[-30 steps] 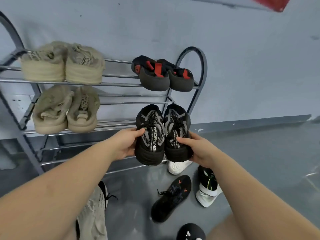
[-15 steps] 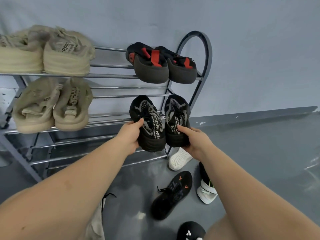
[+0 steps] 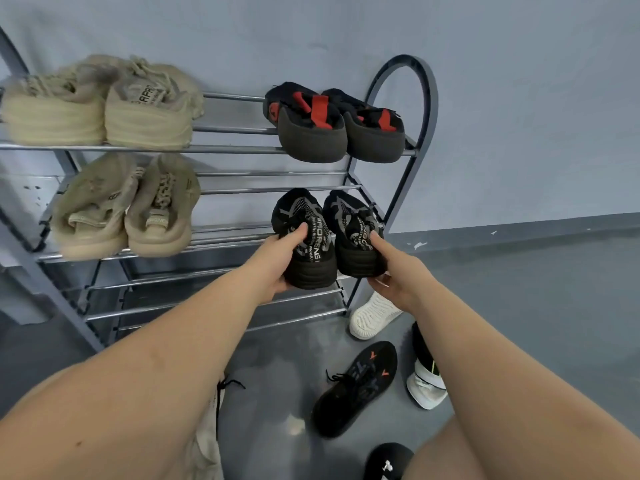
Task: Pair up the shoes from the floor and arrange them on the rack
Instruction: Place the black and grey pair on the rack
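Left hand (image 3: pixel 277 263) grips the left black knit sneaker (image 3: pixel 304 237); right hand (image 3: pixel 391 271) grips the right black knit sneaker (image 3: pixel 353 233). Both heels overhang the rack (image 3: pixel 235 237) shelf's front rail, beside its right frame.

I see two black knit shoes (image 3: pixel 320 237), heels toward me, side by side at the right of the rack's (image 3: pixel 242 148) second shelf. More shoes (image 3: pixel 356 386) lie scattered on the floor (image 3: pixel 519 306) below.

left hand (image 3: pixel 277 261): arm extended, fingers curled, gripping | right hand (image 3: pixel 393 271): same
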